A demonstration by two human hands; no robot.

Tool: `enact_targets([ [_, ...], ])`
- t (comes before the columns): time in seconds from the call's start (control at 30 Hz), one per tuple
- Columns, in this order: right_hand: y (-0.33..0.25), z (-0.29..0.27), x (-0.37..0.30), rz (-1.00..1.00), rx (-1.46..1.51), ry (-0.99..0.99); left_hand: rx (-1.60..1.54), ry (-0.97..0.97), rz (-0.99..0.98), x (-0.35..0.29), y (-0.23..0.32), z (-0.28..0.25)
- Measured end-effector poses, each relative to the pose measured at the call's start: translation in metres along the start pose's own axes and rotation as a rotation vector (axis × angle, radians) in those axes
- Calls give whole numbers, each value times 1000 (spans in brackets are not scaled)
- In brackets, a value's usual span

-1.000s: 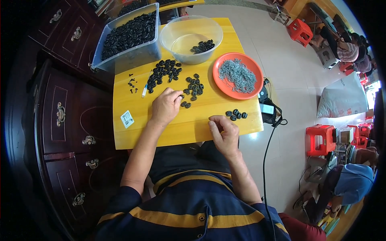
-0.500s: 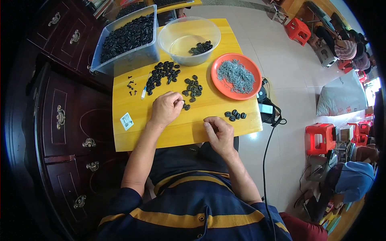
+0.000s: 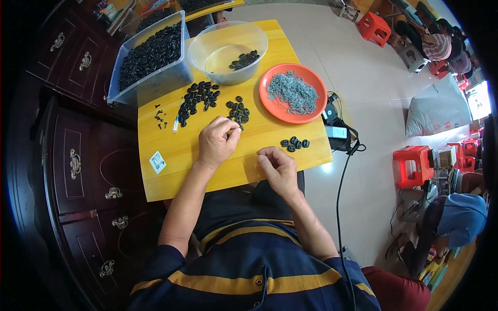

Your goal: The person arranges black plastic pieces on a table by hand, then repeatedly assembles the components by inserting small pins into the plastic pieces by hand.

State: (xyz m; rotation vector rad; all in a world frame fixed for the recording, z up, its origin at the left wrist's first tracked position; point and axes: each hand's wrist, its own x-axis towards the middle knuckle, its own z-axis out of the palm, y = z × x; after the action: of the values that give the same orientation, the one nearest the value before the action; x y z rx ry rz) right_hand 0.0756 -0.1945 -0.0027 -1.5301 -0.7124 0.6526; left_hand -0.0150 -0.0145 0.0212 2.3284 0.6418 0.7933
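We are apparently singling out oval black pieces (image 3: 246,111); our left hand (image 3: 213,142) and right hand (image 3: 280,168) are showing nearly closed fingers (image 3: 227,125), contents unclear; lifting is demanding precision.

The left forearm (image 3: 188,210) slants up and rightward from the lower left of the frame. Near the centre, the left hand (image 3: 219,141) is curled, back upward, thumb beside the index finger. The right forearm (image 3: 313,223) leans leftward to the right hand (image 3: 279,168), lower and right of centre, loosely curled, apart from the other.
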Motion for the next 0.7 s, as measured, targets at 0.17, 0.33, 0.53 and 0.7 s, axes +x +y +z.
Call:
enact_targets([
  [0.17, 10, 4, 2, 75, 159, 6, -130, -25, 17, -7, 8, 8],
  [0.33, 1, 11, 10, 29, 65, 78, -332, -79, -64, -21, 17, 17],
  [0.53, 8, 14, 18, -106, -163, 46, -531, -54, -145, -36, 5, 22],
  [0.7, 4, 17, 23, -228, -416, 31, -638, 57, -300, -37, -3, 14],
])
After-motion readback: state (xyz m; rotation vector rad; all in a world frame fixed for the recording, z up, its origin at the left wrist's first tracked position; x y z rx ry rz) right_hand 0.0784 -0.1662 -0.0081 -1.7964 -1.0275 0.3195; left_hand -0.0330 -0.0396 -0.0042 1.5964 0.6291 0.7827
